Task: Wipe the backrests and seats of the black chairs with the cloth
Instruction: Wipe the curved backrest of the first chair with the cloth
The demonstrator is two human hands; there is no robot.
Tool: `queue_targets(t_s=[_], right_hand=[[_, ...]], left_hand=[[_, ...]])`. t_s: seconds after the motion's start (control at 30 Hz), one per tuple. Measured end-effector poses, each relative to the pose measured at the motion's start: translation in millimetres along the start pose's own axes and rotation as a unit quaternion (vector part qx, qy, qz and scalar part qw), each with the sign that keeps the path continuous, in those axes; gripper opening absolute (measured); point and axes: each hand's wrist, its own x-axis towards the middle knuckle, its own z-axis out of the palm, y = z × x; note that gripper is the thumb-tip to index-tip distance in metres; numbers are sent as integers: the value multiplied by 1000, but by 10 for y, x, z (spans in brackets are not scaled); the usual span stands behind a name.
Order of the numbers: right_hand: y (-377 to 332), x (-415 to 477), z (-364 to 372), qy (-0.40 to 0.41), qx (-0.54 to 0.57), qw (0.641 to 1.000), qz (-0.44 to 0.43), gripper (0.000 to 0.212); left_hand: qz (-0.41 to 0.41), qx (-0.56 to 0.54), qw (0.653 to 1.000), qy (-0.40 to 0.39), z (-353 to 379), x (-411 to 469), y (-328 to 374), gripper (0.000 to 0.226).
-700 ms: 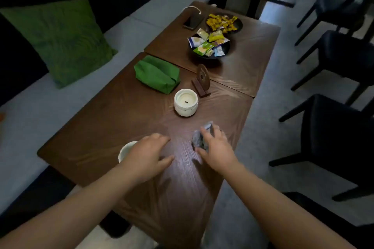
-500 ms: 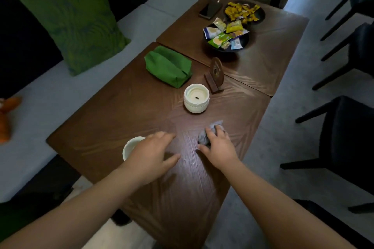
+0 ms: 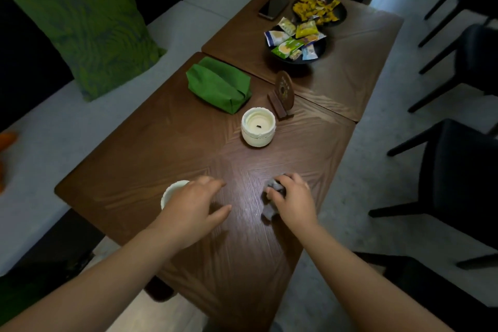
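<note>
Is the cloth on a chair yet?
No, the cloth is on the table, gripped by the right hand, apart from the chairs.

Two wooden surfaces (image 3: 188, 148), four black chairs (image 3: 458, 170), two snack plates (image 3: 322, 47), one candle (image 3: 258, 127), one phone (image 3: 272, 7), one green cushion (image 3: 89, 32), one cloth (image 3: 272, 189), two hands (image 3: 194, 205).

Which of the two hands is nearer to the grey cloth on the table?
Right. The right hand grips the grey cloth; the left hand is apart, to its left, by a white cup.
</note>
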Motion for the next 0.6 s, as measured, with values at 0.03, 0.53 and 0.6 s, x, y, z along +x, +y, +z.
queue_targets(t_s=[0.03,0.53,0.6], right_hand=[[10,-120,-53,16,14,1000,1,29],[405,-2348,-643,288,110,931,197,34],[498,-2668,-685,322,119,911,228,34]], left_hand=[[8,-4,1000,-1,-11,-20,20,55],[263,40,955,-129,180,-266,996,68],[303,43,941,-145,271,-344,1236,85]])
